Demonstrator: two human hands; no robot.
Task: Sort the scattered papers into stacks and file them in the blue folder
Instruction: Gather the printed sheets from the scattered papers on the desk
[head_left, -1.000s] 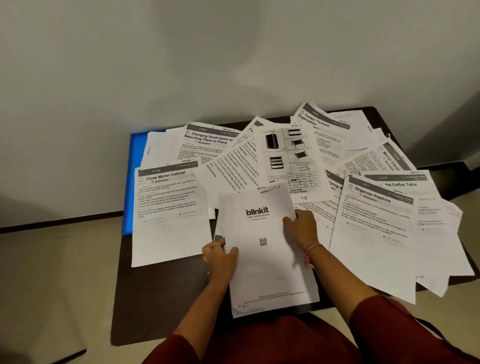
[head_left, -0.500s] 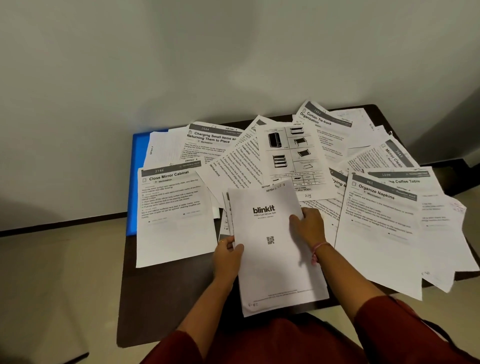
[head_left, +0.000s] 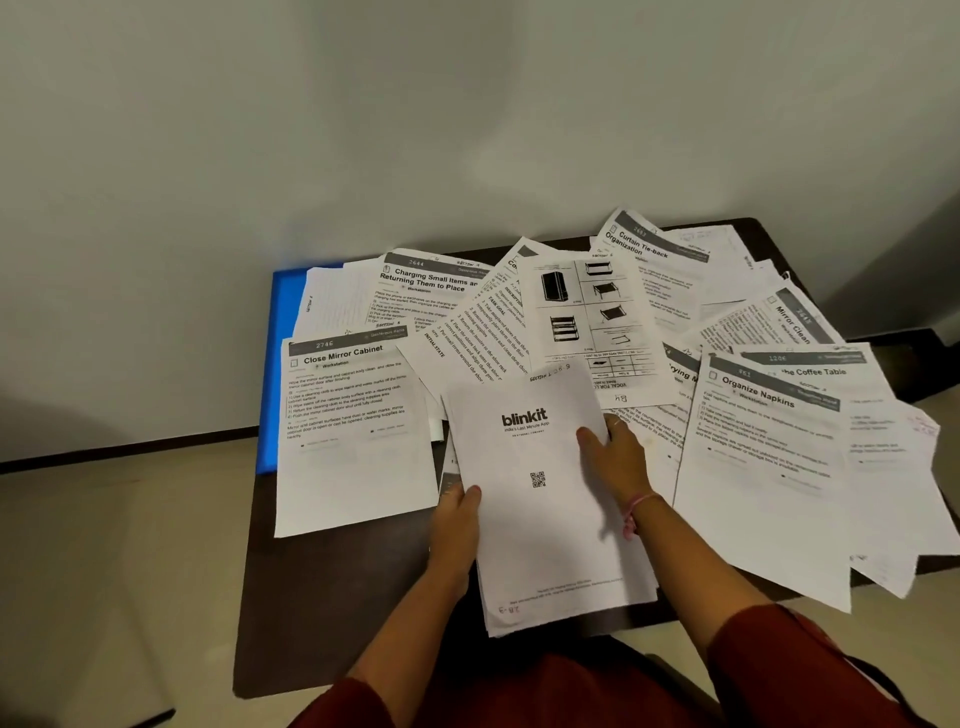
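I am holding a small stack of sheets (head_left: 540, 499) between both hands, the top one printed "blinkit" with a QR code beneath. My left hand (head_left: 457, 525) is gripping the stack's left edge, thumb lying on the top sheet and the other fingers tucked underneath out of sight. My right hand (head_left: 615, 454) is pinching the right edge higher up, thumb pressing on the top page; a pink band (head_left: 636, 512) is sitting around that wrist. The stack's near end is hanging past the front edge of the dark table (head_left: 332, 597).

Around the stack, loose papers are lying fanned and overlapping: the "Close Mirror Cabinet" sheet (head_left: 353, 431) just to the left, the "Organize Napkins" sheet (head_left: 769, 478) to the right, and a page with furniture pictures (head_left: 587, 322) just beyond the stack's far end. The blue folder (head_left: 283, 332) is lying flat at the table's far left corner, mostly covered by papers, only its left strip showing. A pale wall (head_left: 415, 130) is rising behind the table.
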